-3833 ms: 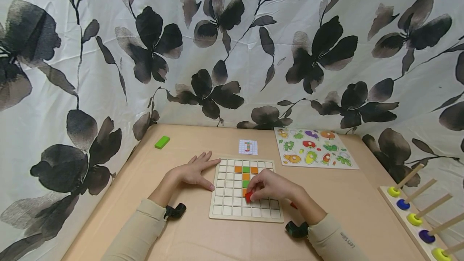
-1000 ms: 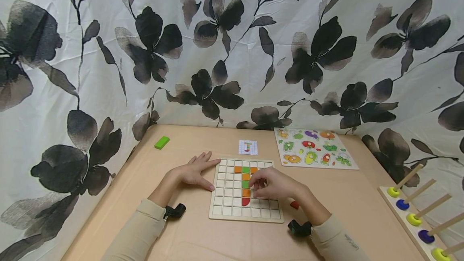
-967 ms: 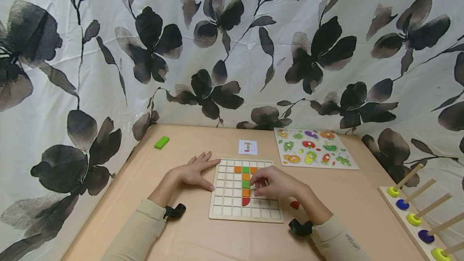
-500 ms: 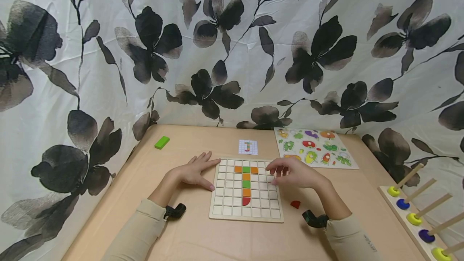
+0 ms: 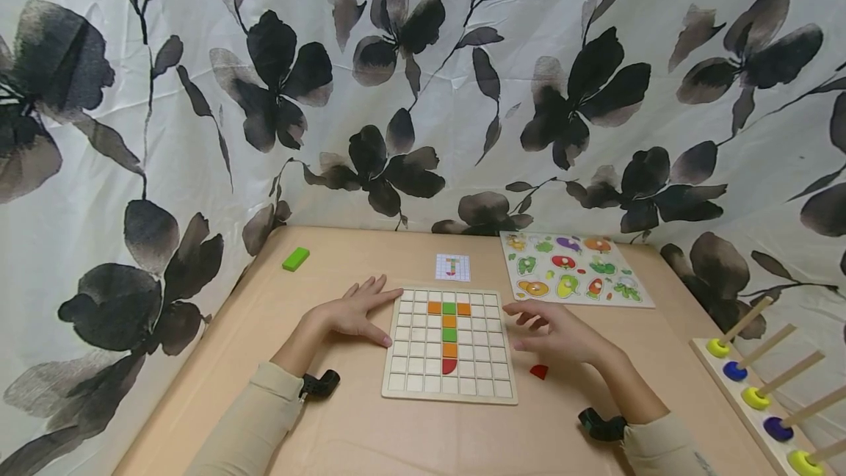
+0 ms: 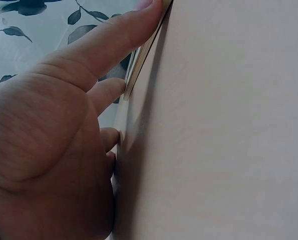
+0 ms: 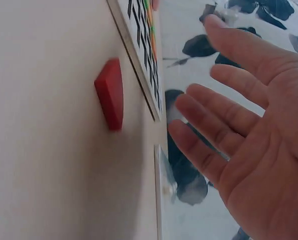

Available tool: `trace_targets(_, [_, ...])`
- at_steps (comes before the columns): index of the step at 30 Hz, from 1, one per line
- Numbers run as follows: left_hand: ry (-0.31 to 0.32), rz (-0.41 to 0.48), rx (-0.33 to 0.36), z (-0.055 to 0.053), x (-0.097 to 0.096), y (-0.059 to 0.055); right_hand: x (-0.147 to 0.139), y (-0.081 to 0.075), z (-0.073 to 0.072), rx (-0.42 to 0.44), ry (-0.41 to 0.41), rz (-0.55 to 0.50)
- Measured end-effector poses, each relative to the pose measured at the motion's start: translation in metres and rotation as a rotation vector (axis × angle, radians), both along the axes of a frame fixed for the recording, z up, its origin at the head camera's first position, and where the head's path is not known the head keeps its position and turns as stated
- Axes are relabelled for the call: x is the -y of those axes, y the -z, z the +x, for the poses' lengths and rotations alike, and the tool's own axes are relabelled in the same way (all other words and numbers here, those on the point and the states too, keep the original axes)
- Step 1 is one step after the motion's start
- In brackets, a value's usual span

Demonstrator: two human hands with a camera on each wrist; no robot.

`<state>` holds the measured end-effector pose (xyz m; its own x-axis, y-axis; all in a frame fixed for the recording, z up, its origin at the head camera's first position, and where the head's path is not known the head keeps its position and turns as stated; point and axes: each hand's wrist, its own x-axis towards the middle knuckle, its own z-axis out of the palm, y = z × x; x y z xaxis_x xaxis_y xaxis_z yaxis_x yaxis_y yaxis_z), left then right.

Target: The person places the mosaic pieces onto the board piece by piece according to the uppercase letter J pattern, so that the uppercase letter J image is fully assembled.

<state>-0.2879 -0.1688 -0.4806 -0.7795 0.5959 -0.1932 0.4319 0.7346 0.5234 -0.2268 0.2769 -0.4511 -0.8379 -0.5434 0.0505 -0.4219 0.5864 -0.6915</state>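
Note:
A wooden grid board (image 5: 415, 386) lies mid-table, with orange, green and red tiles set in a T-like column. The red tile (image 5: 449, 366) at the column's foot has a rounded corner. My left hand (image 5: 350, 314) rests at the board's left edge, fingers spread; in the left wrist view its thumb (image 6: 123, 35) touches the board's side. Just off the right edge, my right hand (image 5: 555, 329) hovers with relaxed fingers and holds nothing. Below it on the table is a loose red quarter-round piece (image 5: 539, 372), also seen near the board in the right wrist view (image 7: 110, 95).
A small pattern card (image 5: 452, 268) lies behind the board. The vegetable puzzle board (image 5: 575, 270) is at the back right, a green block (image 5: 295, 259) at the back left. A peg stand (image 5: 747, 402) with coloured rings stands at the right edge.
My right hand has set the red tile into the board, let go and drawn back to the right, uncovering the column and the loose red piece. My left hand has stayed put.

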Motion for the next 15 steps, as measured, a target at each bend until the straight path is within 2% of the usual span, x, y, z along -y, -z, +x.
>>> trace_targets(4, [0.001, 0.002, 0.002, -0.001, 0.0, 0.0, -0.011, 0.001, 0.0, 0.033, -0.003, 0.028])
trace_targets(10, [0.001, 0.001, 0.001, 0.0, 0.0, -0.001, -0.025, -0.001, -0.003, 0.131, -0.105, 0.079])
trace_targets(15, [-0.001, 0.002, 0.001, 0.0, 0.0, -0.001, -0.033, 0.0, -0.004, 0.228, -0.174, 0.078])
